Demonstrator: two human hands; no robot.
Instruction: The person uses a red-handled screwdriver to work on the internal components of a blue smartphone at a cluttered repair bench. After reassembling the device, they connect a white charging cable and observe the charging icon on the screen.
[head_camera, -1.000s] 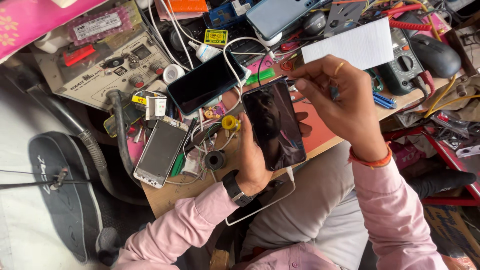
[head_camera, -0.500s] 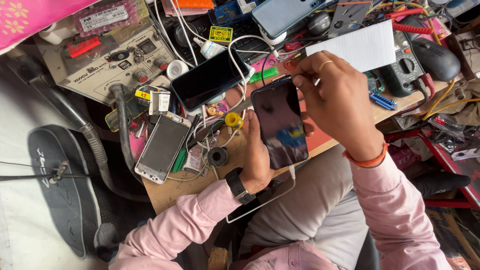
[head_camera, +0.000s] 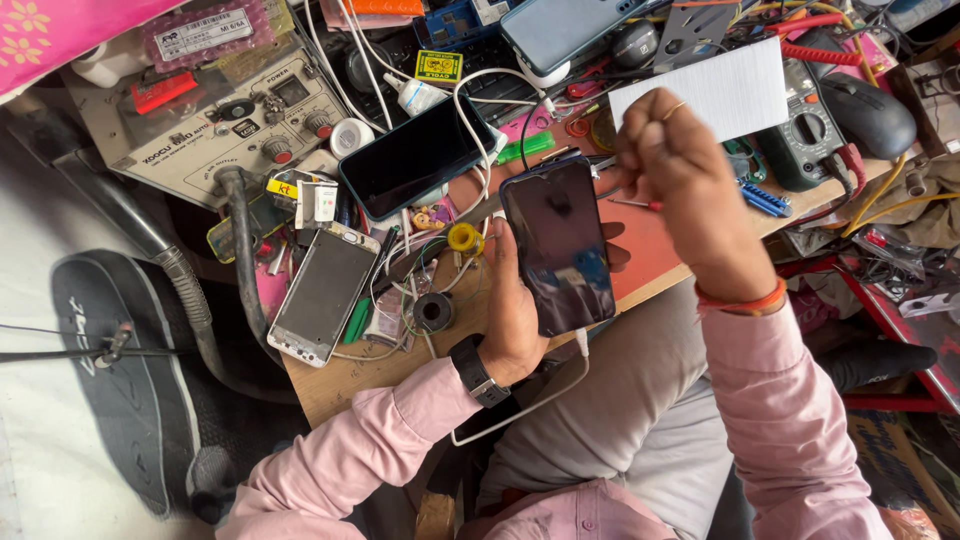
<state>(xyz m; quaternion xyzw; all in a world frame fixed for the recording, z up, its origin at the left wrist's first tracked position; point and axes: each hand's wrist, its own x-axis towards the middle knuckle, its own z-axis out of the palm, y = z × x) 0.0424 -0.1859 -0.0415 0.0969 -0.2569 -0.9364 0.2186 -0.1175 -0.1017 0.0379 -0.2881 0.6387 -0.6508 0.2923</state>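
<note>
My left hand (head_camera: 515, 305) grips a black smartphone (head_camera: 558, 245) by its left edge, screen up and dark, above the front edge of a cluttered wooden workbench (head_camera: 350, 375). My right hand (head_camera: 690, 185) hovers just right of the phone's top, fingers pinched around a thin tool with a red tip (head_camera: 640, 204). A white cable (head_camera: 520, 405) hangs below the phone. A black watch sits on my left wrist, an orange band on my right.
Another dark phone (head_camera: 415, 158) lies on the bench beside a bare phone frame (head_camera: 322, 293). A grey power supply box (head_camera: 215, 120) with a hose stands at the left. A white card (head_camera: 705, 92), a multimeter (head_camera: 805, 140) and a black mouse (head_camera: 868, 113) sit at the right among wires.
My right hand has lifted off the phone's top edge and shifted slightly right. The phone stays in my left hand, tilted a little more upright.
</note>
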